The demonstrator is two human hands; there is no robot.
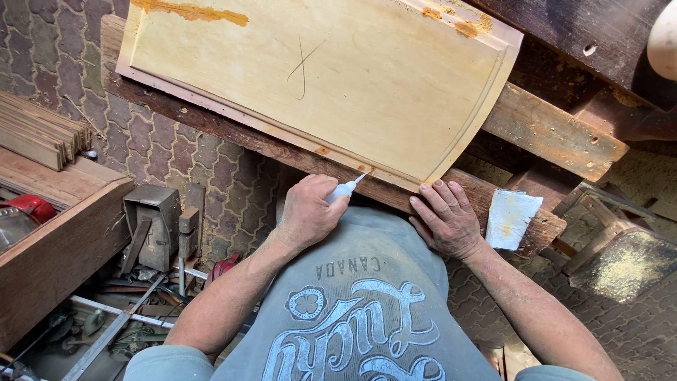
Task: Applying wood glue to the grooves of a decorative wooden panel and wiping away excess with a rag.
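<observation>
Fingers of the left hand (308,212) are closed around a small white glue nozzle (345,188), its tip touching the near edge of a pale wooden panel (317,77). Beside it, the right hand (446,219) is laid open on the dark plank (233,134) beneath.

The left hand (307,212) is gripping a small white tube (343,189), its tip touching the near edge of a pale wood panel (317,77). The right hand (446,220) is resting flat on the dark plank (233,134) beneath, beside a white rag (511,219).
</observation>
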